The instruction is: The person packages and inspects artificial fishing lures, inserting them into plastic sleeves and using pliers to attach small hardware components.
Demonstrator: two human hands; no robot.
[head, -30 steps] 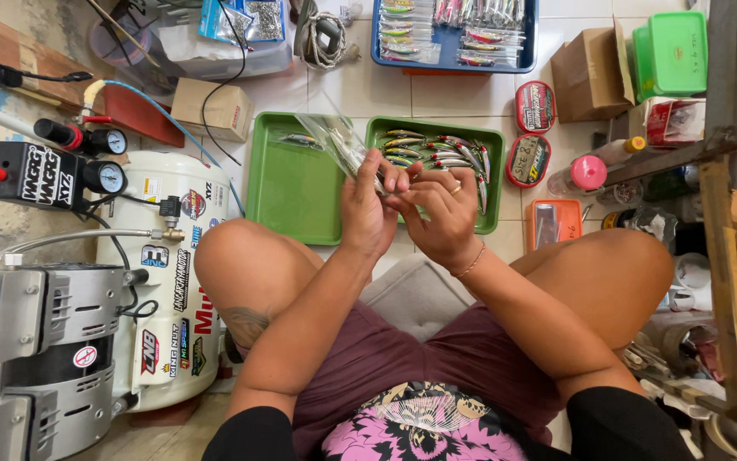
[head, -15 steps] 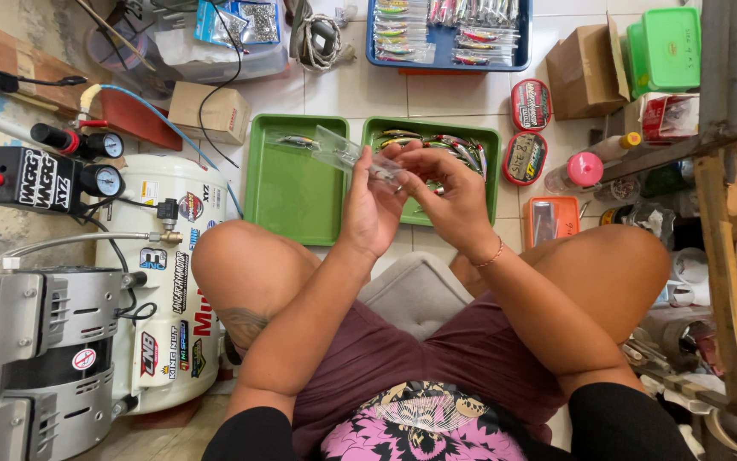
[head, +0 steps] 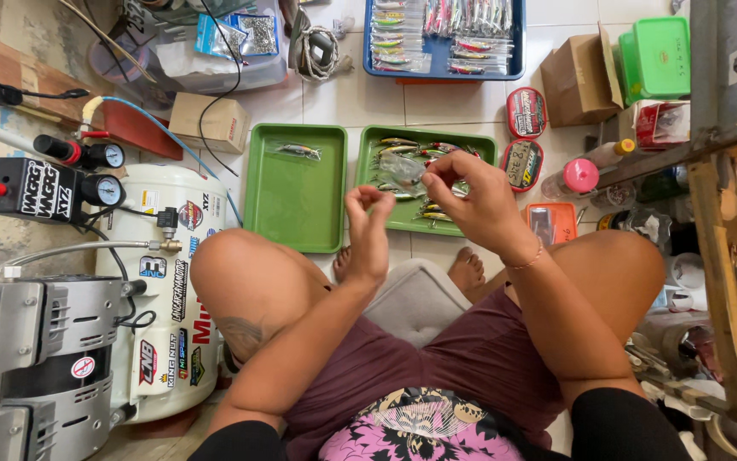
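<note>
My right hand (head: 471, 201) hovers over the right green tray (head: 481, 145) and pinches a small clear plastic bag (head: 404, 171) by its edge. The tray under it holds several painted fishing lures (head: 424, 209). My left hand (head: 368, 226) is raised between the two trays, fingertips pinched together, with nothing visible in them. The left green tray (head: 296, 201) holds one lure sealed in a clear bag (head: 298, 151) near its far edge. I sit on the tiled floor with both knees spread wide.
A white air compressor (head: 163, 282) with gauges stands against my left knee. A blue tray of packed lures (head: 441, 38), a cardboard box (head: 582, 81), a green lidded box (head: 660, 55), round tins (head: 526, 111) and a pink-capped bottle (head: 573, 177) crowd the far and right side.
Both hands were together on the clear bag above the trays. They have parted: the left hand dropped back toward me, and the right hand keeps the bag over the right tray.
</note>
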